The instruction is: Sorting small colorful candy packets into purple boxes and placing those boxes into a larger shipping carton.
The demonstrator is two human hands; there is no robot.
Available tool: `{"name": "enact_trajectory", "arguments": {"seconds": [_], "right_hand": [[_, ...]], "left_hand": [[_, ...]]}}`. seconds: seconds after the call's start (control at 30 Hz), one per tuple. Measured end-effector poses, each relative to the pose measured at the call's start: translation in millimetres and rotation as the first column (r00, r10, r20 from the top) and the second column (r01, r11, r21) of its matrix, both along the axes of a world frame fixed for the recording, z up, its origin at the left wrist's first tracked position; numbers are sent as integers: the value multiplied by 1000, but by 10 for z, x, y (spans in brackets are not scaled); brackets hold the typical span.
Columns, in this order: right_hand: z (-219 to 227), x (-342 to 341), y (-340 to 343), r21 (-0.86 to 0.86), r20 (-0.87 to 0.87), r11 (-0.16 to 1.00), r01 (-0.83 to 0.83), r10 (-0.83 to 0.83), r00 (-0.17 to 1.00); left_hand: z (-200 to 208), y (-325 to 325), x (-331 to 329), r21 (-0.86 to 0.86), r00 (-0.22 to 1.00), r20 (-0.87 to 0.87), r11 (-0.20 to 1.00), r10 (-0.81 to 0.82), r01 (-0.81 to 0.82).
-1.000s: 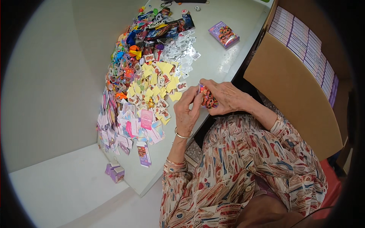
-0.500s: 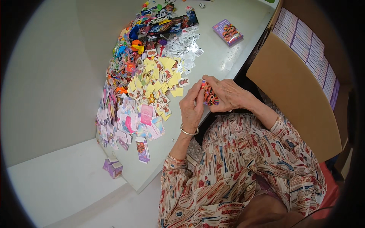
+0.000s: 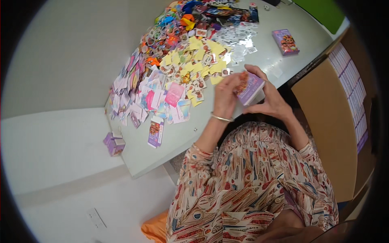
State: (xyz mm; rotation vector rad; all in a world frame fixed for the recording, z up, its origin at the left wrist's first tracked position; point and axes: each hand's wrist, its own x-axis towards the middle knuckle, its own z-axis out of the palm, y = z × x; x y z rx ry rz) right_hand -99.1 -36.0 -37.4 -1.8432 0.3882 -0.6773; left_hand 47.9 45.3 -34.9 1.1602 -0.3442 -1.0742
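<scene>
A small purple cardboard box [image 3: 252, 91] with a colourful character picture is held over the table's near edge, tilted. My left hand [image 3: 226, 95], with a bangle at the wrist, grips its left side, the fingers a little blurred. My right hand [image 3: 275, 99] curves round the other side, fingers along the far edge and thumb below. Just beyond my hands lies a pile of yellow and picture cards [image 3: 198, 56]. To the left are pink and pale cards [image 3: 175, 95]. A flattened-looking purple box [image 3: 155, 132] rests near the table's left end.
Another purple box [image 3: 285, 42] lies at the far right of the table. Small toys and bands [image 3: 166, 32] heap up along the wall side, beside clear packets [image 3: 239, 38]. A large carton [image 3: 324, 121] with rows of purple boxes stands at my right. Purple boxes [image 3: 115, 143] sit beyond the table's left end.
The view has shifted, so the table appears moved. The box in my hands is turned and lifted, showing its purple side; my right hand has opened wider round it.
</scene>
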Motion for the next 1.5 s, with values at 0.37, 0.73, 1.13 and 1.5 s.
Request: {"name": "enact_trajectory", "arguments": {"seconds": [0.37,0.73,1.13,1.5], "right_hand": [[-240,44,-58,-119,-212,939,323,-342,916],[-240,-59,-58,-187,-201,946,266,-302,932],[-429,-185,-14,-311,-150,897,314,-372,916],[-441,-161,-9,-370,-54,858,355,-402,914]], "left_hand": [[-87,702,1327,-75,8,997,964,80,-257],[-412,1234,2117,205,-186,931,872,-313,-445],[778,539,1049,-179,470,834,947,290,-268],[1021,-249,-130,225,-413,903,948,-117,223]]}}
